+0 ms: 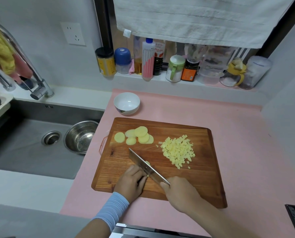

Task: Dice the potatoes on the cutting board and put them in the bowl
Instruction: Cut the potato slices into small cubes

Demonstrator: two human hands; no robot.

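Nearest me, left hand (132, 182) curls over a potato piece (147, 163) beside the knife (143, 163) my right hand (179, 191) grips. Nine o'clock: steel bowl (79, 136) in sink (23, 152). Twelve: white bowl (127, 103), no potato yet. On the cutting board (203, 186), slices (139, 136) at eleven, dice (177, 152) at two.

The left hand (132, 182) lies palm down with its fingers curled under. Their tips hold a potato piece (147, 163) that is mostly hidden beneath them. A pale blue sleeve (112, 209) wraps the left wrist, and the forearm behind it is bare. The right hand (179, 191) is closed round the handle of the cleaver (147, 166), its forefinger up by the blade's heel. The blade's flat lies just beside the left knuckles. The right forearm is bare.
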